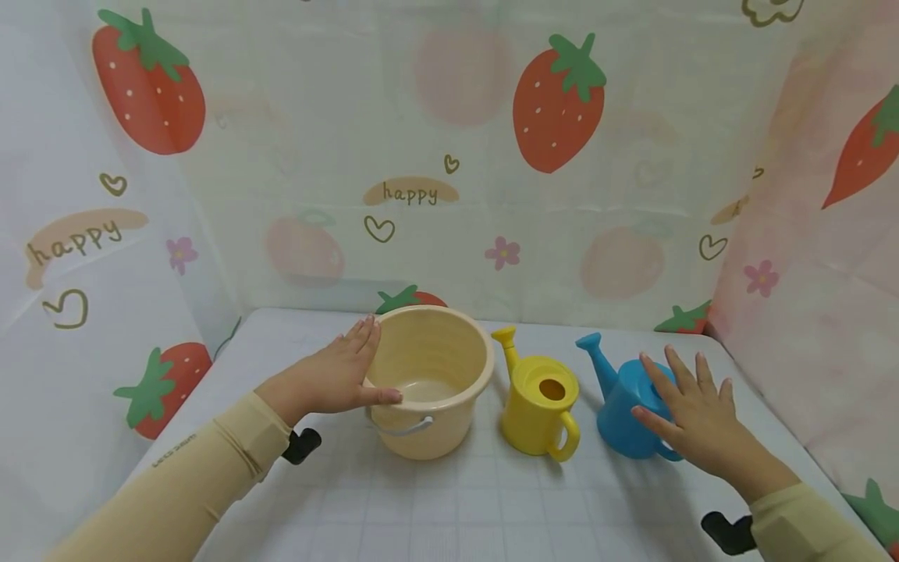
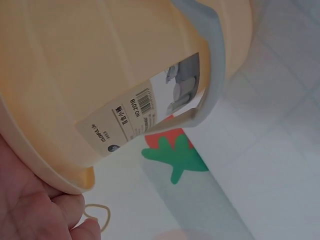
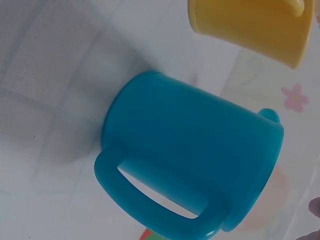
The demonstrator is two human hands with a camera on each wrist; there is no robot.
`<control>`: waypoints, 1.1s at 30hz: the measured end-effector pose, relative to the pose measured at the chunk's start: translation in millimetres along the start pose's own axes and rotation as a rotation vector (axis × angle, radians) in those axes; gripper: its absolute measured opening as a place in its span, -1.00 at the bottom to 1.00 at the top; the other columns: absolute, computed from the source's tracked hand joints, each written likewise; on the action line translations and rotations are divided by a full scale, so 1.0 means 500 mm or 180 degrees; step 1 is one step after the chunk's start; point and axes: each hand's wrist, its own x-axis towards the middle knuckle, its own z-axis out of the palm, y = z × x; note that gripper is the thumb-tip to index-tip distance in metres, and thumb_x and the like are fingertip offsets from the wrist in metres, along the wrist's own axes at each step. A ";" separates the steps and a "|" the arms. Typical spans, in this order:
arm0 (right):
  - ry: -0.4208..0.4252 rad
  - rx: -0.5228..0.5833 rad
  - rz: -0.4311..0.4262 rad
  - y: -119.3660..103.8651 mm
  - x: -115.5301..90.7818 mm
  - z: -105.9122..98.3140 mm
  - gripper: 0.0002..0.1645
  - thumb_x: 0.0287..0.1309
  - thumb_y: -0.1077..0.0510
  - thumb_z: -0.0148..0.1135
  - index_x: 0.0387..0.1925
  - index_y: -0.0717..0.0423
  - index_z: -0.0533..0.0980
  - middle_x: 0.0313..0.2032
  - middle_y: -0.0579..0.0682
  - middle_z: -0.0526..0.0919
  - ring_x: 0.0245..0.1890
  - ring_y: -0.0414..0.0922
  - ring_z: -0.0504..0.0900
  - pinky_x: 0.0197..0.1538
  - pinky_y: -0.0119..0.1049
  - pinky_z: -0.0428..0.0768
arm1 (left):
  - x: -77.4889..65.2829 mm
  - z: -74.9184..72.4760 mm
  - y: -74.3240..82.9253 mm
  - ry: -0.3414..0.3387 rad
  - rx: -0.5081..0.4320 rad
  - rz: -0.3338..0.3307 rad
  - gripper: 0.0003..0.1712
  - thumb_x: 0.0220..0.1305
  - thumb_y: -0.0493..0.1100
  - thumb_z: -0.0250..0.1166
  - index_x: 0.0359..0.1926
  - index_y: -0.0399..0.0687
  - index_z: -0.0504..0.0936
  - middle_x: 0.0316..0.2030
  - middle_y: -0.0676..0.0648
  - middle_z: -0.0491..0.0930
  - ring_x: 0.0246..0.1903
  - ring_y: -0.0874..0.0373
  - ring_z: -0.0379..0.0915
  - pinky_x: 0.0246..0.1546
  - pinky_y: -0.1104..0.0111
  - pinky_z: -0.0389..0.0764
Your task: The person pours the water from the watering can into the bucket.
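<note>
A cream bucket (image 1: 428,429) with a grey handle (image 1: 403,428) stands upright on the table. My left hand (image 1: 337,375) lies at its left rim, fingers straight along the outside and thumb over the front edge. In the left wrist view the palm and fingers (image 2: 37,200) meet the rim beside a paper label (image 2: 145,107). At the right, a blue watering can (image 1: 625,421) stands upright, its spout pointing back left. My right hand (image 1: 702,421) is spread over its right side, overlapping its top in the head view; only fingertips (image 3: 314,207) show in the right wrist view.
Between the bucket and the blue can stands a yellow watering can (image 1: 537,414), spout toward the back left. The white table (image 1: 449,515) is backed by a strawberry-print cloth (image 1: 449,257) that also rises along both sides.
</note>
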 end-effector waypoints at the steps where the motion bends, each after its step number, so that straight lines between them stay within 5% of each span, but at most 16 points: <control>1: -0.0006 -0.0005 -0.0001 0.000 0.000 0.000 -0.03 0.19 -0.38 -0.14 0.43 -0.05 -0.23 0.36 0.35 -0.29 0.27 0.38 -0.57 0.01 0.49 -0.47 | 0.000 0.000 0.001 -0.0025 -0.0001 -0.0013 0.38 -0.08 0.65 -0.14 0.37 -0.39 -0.26 0.39 -0.32 -0.34 0.38 -0.13 -0.40 0.29 -0.01 -0.07; 19: 0.0153 0.0149 -0.0140 -0.024 0.009 -0.003 -0.07 0.22 -0.29 -0.07 0.43 -0.05 -0.20 0.37 0.33 -0.23 0.30 0.36 -0.46 0.07 0.49 -0.28 | 0.004 -0.010 0.005 -0.0081 -0.0007 -0.0009 0.36 -0.04 0.60 -0.07 0.37 -0.41 -0.24 0.38 -0.35 -0.35 0.37 -0.18 -0.40 0.28 -0.05 -0.08; 26: 0.0224 0.0473 -0.0180 -0.036 0.012 0.008 -0.03 0.18 -0.28 0.00 0.43 -0.06 -0.19 0.38 0.27 -0.29 0.32 0.31 -0.49 0.11 0.45 -0.26 | 0.003 -0.010 0.004 -0.0151 0.0011 -0.0076 0.38 -0.08 0.64 -0.11 0.38 -0.37 -0.28 0.38 -0.32 -0.39 0.38 -0.14 -0.46 0.29 -0.02 -0.11; 33: 0.0315 0.0739 -0.0213 -0.058 0.008 0.025 -0.04 0.17 -0.22 0.08 0.43 -0.16 -0.19 0.41 0.17 -0.27 0.36 0.24 -0.42 0.01 0.49 0.00 | 0.002 -0.008 0.005 -0.0128 -0.0068 -0.0035 0.35 -0.02 0.58 -0.04 0.37 -0.40 -0.27 0.38 -0.34 -0.40 0.37 -0.18 -0.44 0.28 -0.05 -0.11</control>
